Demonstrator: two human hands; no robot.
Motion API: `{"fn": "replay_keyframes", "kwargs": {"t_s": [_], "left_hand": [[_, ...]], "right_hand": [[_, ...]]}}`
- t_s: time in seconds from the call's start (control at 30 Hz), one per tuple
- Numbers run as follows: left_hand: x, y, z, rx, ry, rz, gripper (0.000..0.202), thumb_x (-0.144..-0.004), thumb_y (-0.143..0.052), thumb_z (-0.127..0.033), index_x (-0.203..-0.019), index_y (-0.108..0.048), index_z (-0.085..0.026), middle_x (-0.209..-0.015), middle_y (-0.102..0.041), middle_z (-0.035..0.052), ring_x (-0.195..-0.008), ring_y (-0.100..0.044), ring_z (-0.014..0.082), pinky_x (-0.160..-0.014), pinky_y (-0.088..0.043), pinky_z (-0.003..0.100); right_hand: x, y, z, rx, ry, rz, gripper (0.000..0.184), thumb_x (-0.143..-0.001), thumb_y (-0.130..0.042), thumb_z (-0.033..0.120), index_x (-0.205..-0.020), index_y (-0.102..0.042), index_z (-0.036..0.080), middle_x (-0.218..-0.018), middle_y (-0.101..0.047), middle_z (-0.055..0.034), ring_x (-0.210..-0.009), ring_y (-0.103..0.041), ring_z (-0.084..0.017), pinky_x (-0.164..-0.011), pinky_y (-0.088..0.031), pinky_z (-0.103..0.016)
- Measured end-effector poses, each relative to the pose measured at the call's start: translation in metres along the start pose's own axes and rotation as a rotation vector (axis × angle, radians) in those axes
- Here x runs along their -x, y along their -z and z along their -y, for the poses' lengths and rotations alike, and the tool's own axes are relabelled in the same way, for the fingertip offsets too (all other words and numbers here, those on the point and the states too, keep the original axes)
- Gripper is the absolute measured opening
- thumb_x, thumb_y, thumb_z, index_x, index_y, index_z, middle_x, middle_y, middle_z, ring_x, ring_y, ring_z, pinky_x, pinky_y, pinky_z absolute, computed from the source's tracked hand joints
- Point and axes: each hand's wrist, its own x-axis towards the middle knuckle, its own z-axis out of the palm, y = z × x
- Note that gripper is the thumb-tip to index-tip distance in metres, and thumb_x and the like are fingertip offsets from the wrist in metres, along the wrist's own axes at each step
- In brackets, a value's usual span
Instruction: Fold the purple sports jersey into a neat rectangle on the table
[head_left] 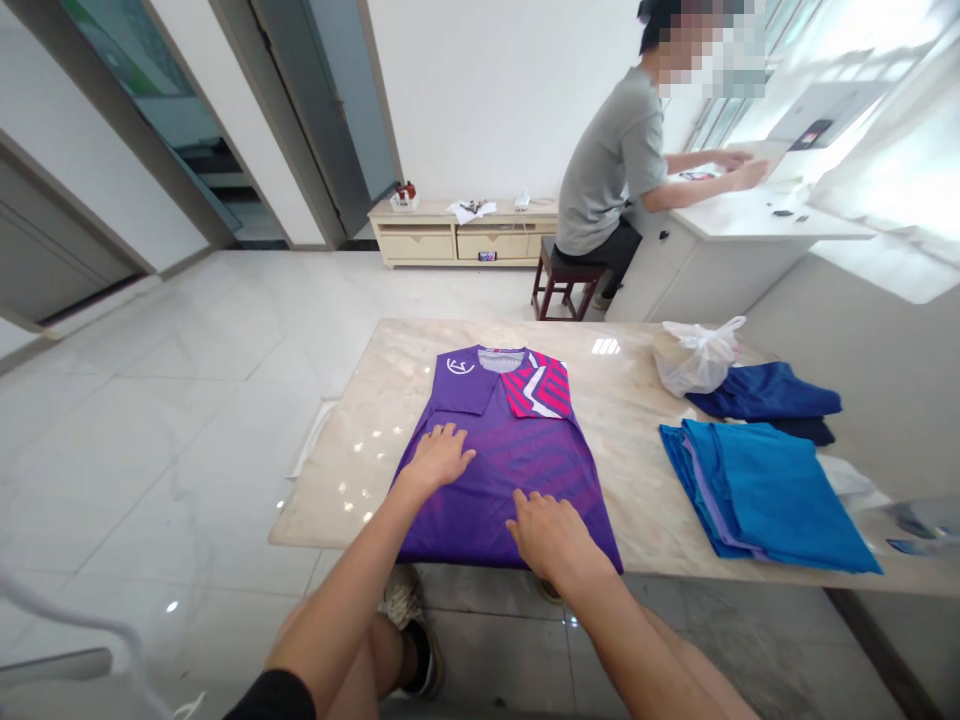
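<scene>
Purple shirt (504,455) lay flat w/ sleeves folded in, centre of table (375,400) near front edge. Left hand (439,455) pressed its 9 o'clock side, fingers spread flat, gripping nothing; right hand (547,535) did likewise at 5 o'clock, prob. smoothing fabric. Blue folded stack (765,495) sat at 3 o'clock, plastic bag (694,355) at 1.

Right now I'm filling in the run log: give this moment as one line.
left hand: flat on purple jersey | right hand: flat on jersey | jersey: spread on marble table | folded blue garments: right
</scene>
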Motion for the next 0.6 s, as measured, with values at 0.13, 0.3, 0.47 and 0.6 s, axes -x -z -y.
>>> {"fn": "replay_keyframes", "kwargs": {"t_s": [0.13, 0.3, 0.47, 0.6], "left_hand": [[0.035, -0.013, -0.002, 0.010, 0.062, -0.069, 0.046, -0.110, -0.049, -0.039, -0.150, -0.065, -0.020, -0.151, -0.065, 0.0217, -0.138, -0.063, 0.0386, -0.110, -0.056, 0.052], [0.045, -0.030, -0.001, 0.014, 0.012, -0.105, 0.046, -0.108, -0.054, -0.034, -0.152, -0.064, -0.024, -0.153, -0.065, 0.0209, -0.138, -0.063, 0.0381, -0.109, -0.057, 0.051], [0.044, -0.043, 0.020, 0.036, -0.032, -0.099, 0.054, -0.108, -0.052, -0.032, -0.161, -0.058, -0.023, -0.166, -0.057, 0.0186, -0.150, -0.057, 0.0358, -0.120, -0.053, 0.051], [0.038, -0.051, 0.043, 0.070, -0.021, -0.147, 0.055, -0.108, -0.052, -0.032, -0.161, -0.057, -0.023, -0.167, -0.057, 0.0182, -0.154, -0.056, 0.0330, -0.126, -0.049, 0.049]], "right_hand": [[-0.017, -0.018, -0.020, 0.018, -0.047, 0.003, 0.046, -0.113, -0.052, 0.030, -0.151, -0.067, 0.010, -0.139, -0.074, -0.0255, -0.129, -0.075, -0.034, -0.107, -0.058, -0.046], [-0.053, -0.037, -0.069, 0.023, -0.071, 0.034, 0.044, -0.113, -0.051, 0.028, -0.146, -0.072, 0.008, -0.141, -0.073, -0.0246, -0.133, -0.073, -0.032, -0.113, -0.056, -0.043], [-0.084, -0.037, -0.103, 0.082, -0.016, -0.042, 0.047, -0.112, -0.045, 0.020, -0.148, -0.069, 0.002, -0.150, -0.067, -0.0274, -0.138, -0.069, -0.035, -0.121, -0.051, -0.046], [-0.099, -0.040, -0.113, 0.076, -0.023, -0.102, 0.053, -0.111, -0.044, 0.018, -0.157, -0.061, 0.000, -0.163, -0.055, -0.0271, -0.151, -0.059, -0.033, -0.130, -0.042, -0.045]]}}
